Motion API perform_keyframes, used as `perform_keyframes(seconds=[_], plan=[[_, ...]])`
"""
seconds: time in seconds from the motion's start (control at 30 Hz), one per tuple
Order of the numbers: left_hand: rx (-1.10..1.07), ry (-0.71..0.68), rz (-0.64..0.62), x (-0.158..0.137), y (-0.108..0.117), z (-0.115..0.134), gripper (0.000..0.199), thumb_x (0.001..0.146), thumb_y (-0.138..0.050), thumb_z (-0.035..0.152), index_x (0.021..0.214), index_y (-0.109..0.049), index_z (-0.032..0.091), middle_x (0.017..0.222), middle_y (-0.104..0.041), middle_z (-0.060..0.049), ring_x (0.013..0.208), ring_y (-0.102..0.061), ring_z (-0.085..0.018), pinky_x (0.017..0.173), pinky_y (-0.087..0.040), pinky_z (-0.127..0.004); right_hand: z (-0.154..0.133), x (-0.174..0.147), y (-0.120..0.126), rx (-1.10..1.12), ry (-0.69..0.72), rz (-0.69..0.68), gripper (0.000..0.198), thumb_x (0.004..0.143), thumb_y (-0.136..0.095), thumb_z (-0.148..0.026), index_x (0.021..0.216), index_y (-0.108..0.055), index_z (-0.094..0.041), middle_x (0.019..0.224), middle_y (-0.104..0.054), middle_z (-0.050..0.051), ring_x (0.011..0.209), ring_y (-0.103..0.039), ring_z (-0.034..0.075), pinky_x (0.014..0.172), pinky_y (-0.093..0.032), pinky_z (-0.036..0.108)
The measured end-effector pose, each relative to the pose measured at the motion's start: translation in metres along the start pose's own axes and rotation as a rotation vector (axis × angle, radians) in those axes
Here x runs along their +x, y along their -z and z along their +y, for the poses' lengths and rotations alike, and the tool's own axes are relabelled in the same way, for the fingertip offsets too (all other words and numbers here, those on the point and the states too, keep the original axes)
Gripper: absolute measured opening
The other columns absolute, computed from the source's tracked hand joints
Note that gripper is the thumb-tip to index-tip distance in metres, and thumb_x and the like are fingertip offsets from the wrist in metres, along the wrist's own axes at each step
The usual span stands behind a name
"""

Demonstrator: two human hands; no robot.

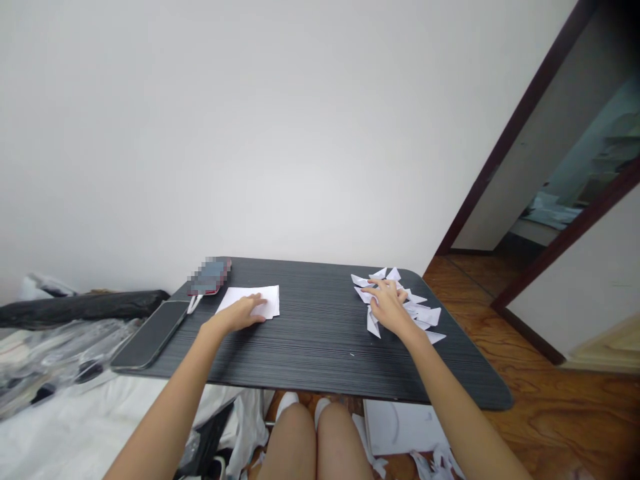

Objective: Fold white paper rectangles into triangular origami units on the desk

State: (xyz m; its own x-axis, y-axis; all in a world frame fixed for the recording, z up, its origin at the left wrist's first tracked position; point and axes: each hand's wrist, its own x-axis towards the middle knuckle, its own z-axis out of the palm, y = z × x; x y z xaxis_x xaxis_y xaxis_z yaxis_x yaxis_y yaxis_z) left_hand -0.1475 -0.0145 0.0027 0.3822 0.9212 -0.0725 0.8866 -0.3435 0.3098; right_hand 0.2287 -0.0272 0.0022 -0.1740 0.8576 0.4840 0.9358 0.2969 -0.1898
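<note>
A small stack of white paper sheets lies on the left half of the dark table. My left hand rests over the stack's near right part, thumb apart from the fingers, with no sheet lifted. On the right side is a loose pile of white folded paper pieces with pointed ends. Above that pile my right hand is spread, its fingers reaching over the left pieces; it covers some of them. Whether its fingertips touch the paper I cannot tell.
The black wood-grain table stands against a white wall. At its left lie a tablet-like black device and a phone with a white strap. Paper scraps and a white box are on the floor below.
</note>
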Motion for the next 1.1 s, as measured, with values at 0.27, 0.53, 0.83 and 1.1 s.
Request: perform_keyframes(seconds=[0.27,0.53,0.83,1.1], plan=[[-0.182,-0.091,0.25,0.001,0.004,0.0,0.021,0.07,-0.05,0.032,0.069,-0.067,0.019,0.072,-0.067,-0.007,0.07,-0.06,-0.021,0.068,-0.041,-0.025,-0.014,0.002,-0.012,0.066,0.057,-0.053,0.038,0.071,-0.038,-0.009,0.095,-0.062,-0.027,0.115,-0.048,0.007,0.104,-0.035,0.027,0.075,-0.027,0.044],[-0.765,0.032,0.762,0.018,0.023,0.054,0.023,0.067,-0.055,0.034,0.072,-0.062,0.013,0.066,-0.063,-0.004,0.06,-0.055,-0.014,0.055,-0.04,-0.021,-0.044,0.015,-0.025,0.56,-0.009,-0.159,0.032,0.075,-0.049,-0.032,0.105,-0.056,-0.023,0.114,-0.052,0.008,0.109,-0.041,0.024,0.089,-0.027,0.048],[-1.204,-0.02,0.662,0.08,-0.003,0.104,0.031,0.068,-0.055,0.038,0.085,-0.056,0.012,0.06,-0.062,-0.001,0.051,-0.053,-0.011,0.046,-0.038,-0.019,-0.063,0.045,-0.04,1.451,-0.285,-0.204,0.039,0.063,-0.062,-0.041,0.088,-0.063,-0.011,0.081,-0.067,0.009,0.072,-0.062,0.021,0.074,-0.047,0.037],[-1.148,-0.176,0.304,0.095,-0.029,0.096,0.04,0.066,-0.059,0.043,0.088,-0.06,0.009,0.075,-0.066,-0.008,0.066,-0.06,-0.018,0.058,-0.046,-0.027,-0.034,0.049,-0.043,1.393,-0.37,-0.127,0.037,0.061,-0.063,-0.04,0.085,-0.065,-0.012,0.076,-0.068,0.008,0.067,-0.062,0.021,0.067,-0.049,0.037]])
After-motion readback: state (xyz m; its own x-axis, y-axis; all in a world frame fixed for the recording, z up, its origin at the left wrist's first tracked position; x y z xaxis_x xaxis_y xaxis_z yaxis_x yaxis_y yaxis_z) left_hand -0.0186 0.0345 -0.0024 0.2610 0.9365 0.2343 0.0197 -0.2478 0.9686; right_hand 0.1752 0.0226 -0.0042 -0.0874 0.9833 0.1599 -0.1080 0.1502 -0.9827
